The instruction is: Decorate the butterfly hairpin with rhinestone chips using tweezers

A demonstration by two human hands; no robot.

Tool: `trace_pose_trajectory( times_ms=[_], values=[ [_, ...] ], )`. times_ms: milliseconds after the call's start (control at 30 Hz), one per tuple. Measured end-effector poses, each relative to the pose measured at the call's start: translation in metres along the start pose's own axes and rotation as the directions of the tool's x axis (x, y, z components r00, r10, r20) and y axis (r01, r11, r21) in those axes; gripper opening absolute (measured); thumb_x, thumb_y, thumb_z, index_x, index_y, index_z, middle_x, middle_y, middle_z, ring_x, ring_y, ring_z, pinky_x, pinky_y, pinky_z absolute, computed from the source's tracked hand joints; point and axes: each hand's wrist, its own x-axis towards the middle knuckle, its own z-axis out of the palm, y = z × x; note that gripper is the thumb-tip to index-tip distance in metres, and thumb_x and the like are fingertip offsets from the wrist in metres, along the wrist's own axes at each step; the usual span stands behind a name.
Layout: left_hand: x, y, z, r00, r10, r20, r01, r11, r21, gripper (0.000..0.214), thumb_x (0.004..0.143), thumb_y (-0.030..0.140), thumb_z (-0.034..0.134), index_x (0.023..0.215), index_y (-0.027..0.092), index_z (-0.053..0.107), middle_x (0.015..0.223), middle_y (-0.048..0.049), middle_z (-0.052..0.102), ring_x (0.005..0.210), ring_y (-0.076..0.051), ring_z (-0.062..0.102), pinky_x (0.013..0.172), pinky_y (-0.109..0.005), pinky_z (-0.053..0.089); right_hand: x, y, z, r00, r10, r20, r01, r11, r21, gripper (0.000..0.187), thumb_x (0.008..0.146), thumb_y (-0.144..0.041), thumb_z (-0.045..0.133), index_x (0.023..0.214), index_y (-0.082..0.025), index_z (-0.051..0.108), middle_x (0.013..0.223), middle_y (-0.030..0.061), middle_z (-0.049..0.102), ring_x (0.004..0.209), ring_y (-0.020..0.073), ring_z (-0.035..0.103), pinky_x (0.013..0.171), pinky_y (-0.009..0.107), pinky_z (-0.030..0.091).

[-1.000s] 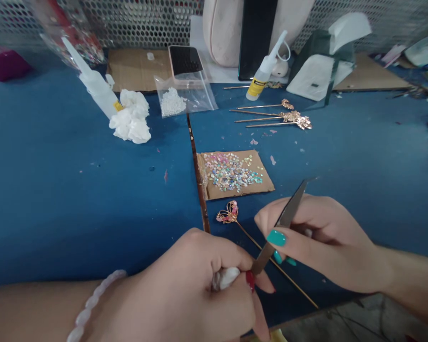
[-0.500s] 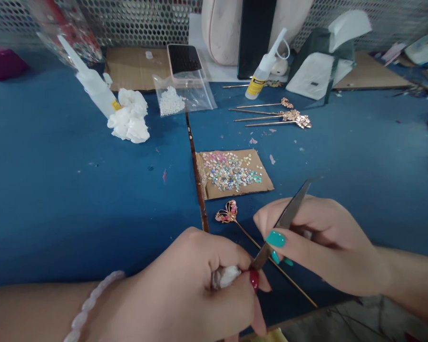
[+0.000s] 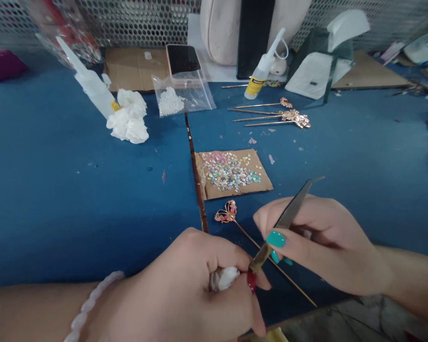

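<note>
Butterfly pin (image 3: 230, 214), lower ctr: appears part-set w/ pink; upper-ctr pins (image 3: 295, 117) look bare.
L hand (image 3: 189, 285) clenches white wad (image 3: 228, 278); R hand (image 3: 317, 242) grips tweezers (image 3: 291, 212).

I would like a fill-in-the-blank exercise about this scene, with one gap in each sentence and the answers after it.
1. The right hand holds a pair of metal ____.
2. The left hand, with a white object in its grip, shows a nail painted ____.
3. Small coloured chips lie spread on a piece of ____.
4. The hairpin nearest the hands has a gold head decorated with the colour ____.

Missing words: tweezers; red; cardboard; pink.
</note>
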Motion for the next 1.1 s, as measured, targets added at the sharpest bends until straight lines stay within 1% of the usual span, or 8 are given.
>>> trace_pose_trajectory(
  times_ms=[167,300,367,533,733,867,1000,1100],
  values=[
    [-0.0003,0.0019,-0.0019,1.0,0.016,0.024,-0.017,0.999,0.042,0.022,0.083,0.025,0.048,0.076,0.021,0.068,0.064,0.0029,0.066,0.057,-0.012,0.065,0.054,-0.018,0.049,-0.0012,0.001,0.0019,1.0,0.01,0.003,-0.01,1.0,0.027,0.041,0.092,-0.038,0.051,0.057,-0.016,0.046,0.051,-0.0046,0.041,0.046,0.0052,0.036,0.042,0.019,0.029],
    [-0.0002,-0.0014,-0.003,1.0,0.015,0.02,-0.016,0.999,0.051,0.025,0.084,0.024,0.046,0.075,0.022,0.069,0.059,0.0037,0.064,0.059,-0.012,0.065,0.058,-0.019,0.05,-0.0016,0.0002,0.0018,1.0,0.01,0.011,-0.011,0.999,0.035,0.043,0.092,-0.039,0.049,0.055,-0.017,0.043,0.051,-0.0042,0.04,0.046,0.0059,0.036,0.042,0.02,0.03],
    [0.0003,-0.0025,-0.0026,1.0,0.005,0.018,-0.006,0.998,0.055,0.026,0.084,0.023,0.045,0.075,0.022,0.069,0.059,0.0037,0.063,0.059,-0.013,0.064,0.058,-0.019,0.05,-0.0013,-0.0006,0.0012,1.0,0.013,0.016,-0.014,1.0,0.027,0.044,0.092,-0.04,0.048,0.055,-0.017,0.043,0.05,-0.0041,0.04,0.045,0.0063,0.036,0.041,0.021,0.029],
    [0.0007,-0.0005,-0.0023,1.0,-0.011,-0.001,0.011,0.997,0.078,0.02,0.082,0.026,0.05,0.076,0.021,0.068,0.062,0.003,0.064,0.058,-0.013,0.064,0.056,-0.019,0.049,-0.0008,-0.0004,0.0001,1.0,0.002,0.016,-0.002,1.0,0.009,0.043,0.093,-0.039,0.048,0.057,-0.016,0.047,0.05,-0.0042,0.042,0.045,0.0055,0.036,0.041,0.019,0.029],
    [-0.0015,-0.0007,-0.0023,1.0,0.017,0.023,-0.018,0.999,0.044,0.027,0.085,0.023,0.043,0.075,0.024,0.068,0.058,0.0043,0.062,0.059,-0.012,0.065,0.057,-0.019,0.049,-0.0023,-0.0004,0.0013,1.0,-0.001,0.017,0.001,1.0,0.026,0.044,0.093,-0.039,0.049,0.056,-0.017,0.043,0.051,-0.0045,0.039,0.045,0.0053,0.035,0.041,0.019,0.029],
    [0.0002,-0.0012,-0.0004,1.0,0.023,-0.013,-0.023,1.0,0.008,0.023,0.084,0.024,0.046,0.075,0.024,0.068,0.062,0.0036,0.065,0.057,-0.012,0.065,0.054,-0.018,0.049,-0.0014,-0.0017,0.0005,1.0,0.009,0.023,-0.009,1.0,0.011,0.046,0.093,-0.042,0.048,0.055,-0.017,0.041,0.051,-0.0041,0.04,0.046,0.0057,0.035,0.04,0.02,0.028],
    [0.002,-0.0004,0.0006,1.0,0.015,-0.013,-0.015,1.0,-0.025,0.016,0.081,0.028,0.052,0.081,0.025,0.068,0.069,0.0033,0.068,0.055,-0.012,0.065,0.05,-0.018,0.048,-0.001,-0.0017,0.0001,1.0,0.012,0.023,-0.012,1.0,-0.001,0.046,0.093,-0.043,0.047,0.055,-0.018,0.042,0.05,-0.0039,0.039,0.045,0.0061,0.035,0.04,0.021,0.028],
    [0.0019,-0.0008,0.0004,1.0,0.014,-0.003,-0.014,1.0,-0.006,0.019,0.081,0.027,0.05,0.079,0.024,0.069,0.063,0.0038,0.066,0.055,-0.013,0.065,0.05,-0.018,0.047,-0.0007,-0.0012,0.0007,1.0,0.008,0.02,-0.008,1.0,-0.011,0.046,0.093,-0.043,0.047,0.055,-0.018,0.042,0.05,-0.004,0.039,0.045,0.0061,0.035,0.04,0.02,0.028]
  ],
)
